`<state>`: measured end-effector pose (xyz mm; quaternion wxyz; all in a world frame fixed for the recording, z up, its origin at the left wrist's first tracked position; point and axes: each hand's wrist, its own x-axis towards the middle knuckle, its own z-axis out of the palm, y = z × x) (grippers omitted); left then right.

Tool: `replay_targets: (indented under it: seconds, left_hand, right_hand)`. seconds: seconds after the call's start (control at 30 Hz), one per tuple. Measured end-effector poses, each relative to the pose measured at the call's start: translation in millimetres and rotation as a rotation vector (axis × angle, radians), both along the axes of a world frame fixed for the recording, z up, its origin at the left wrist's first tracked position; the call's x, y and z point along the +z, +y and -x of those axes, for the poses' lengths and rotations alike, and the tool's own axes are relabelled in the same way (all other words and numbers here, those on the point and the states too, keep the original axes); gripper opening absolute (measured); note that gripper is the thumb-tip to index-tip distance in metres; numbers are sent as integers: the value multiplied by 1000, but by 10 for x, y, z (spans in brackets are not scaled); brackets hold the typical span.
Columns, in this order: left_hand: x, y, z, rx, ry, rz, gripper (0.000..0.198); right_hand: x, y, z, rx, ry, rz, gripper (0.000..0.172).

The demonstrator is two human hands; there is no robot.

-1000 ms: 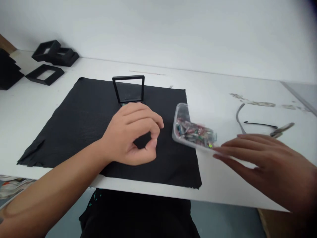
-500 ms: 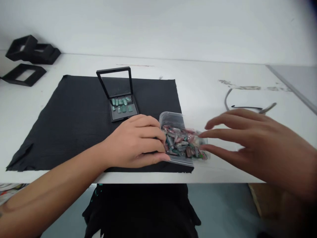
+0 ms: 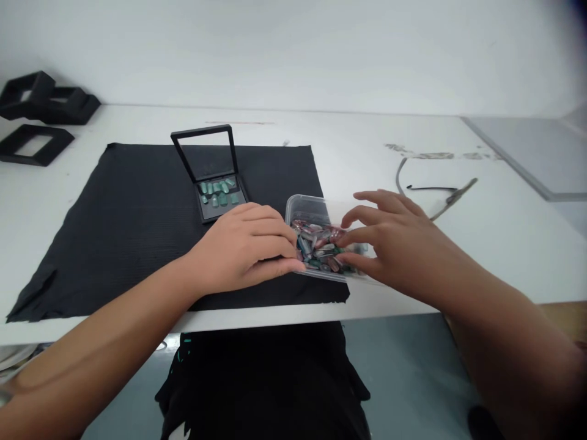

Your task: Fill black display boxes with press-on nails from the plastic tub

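A clear plastic container (image 3: 308,201) stands partly on the black mat, filled with a jumble of press-on nails (image 3: 321,247) in pink, green and grey. My left hand (image 3: 250,247) is closed on the container's left side, fingers curled over its rim and thumb along the front. Over the container's right part is my right hand (image 3: 385,238), fingers spread and fingertips close to the nails; whether they touch cannot be made out. Behind my left hand, a black display case (image 3: 211,212) stands with its framed lid raised, and several green press-on nails (image 3: 223,199) lie in it.
The black mat (image 3: 132,232) covers part of the white table (image 3: 518,244). Several black frames (image 3: 36,145) lie at the far left. A pair of glasses (image 3: 452,198) rests beyond my right hand. A grey-edged panel (image 3: 518,153) is at the back right.
My right hand has moved left and in over the container, its fingertips now nearer the nails. My left hand keeps its hold on the container. The whole view has shifted slightly.
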<state>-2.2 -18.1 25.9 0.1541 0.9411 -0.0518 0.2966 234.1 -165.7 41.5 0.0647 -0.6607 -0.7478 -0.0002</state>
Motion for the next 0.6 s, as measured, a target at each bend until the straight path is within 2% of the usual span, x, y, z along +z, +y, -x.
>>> replay_targets:
  seconds: [0.17,0.33,0.43,0.6]
  left_hand:
    - [-2,22,6,-5,27,36,20]
    - [-9,29,34,5,54,39,20]
    - [-15,31,49,33,50,6,22]
    - [-15,28,61,37,29,22,21]
  right_hand:
    - [-25,25,-8,-62,44,49,13]
    - [-26,2,-78,-26,90,50,14]
    - [28,-52,-82,-50,153,-17,18]
    - [50,-160,20,-195,388,-150,18]
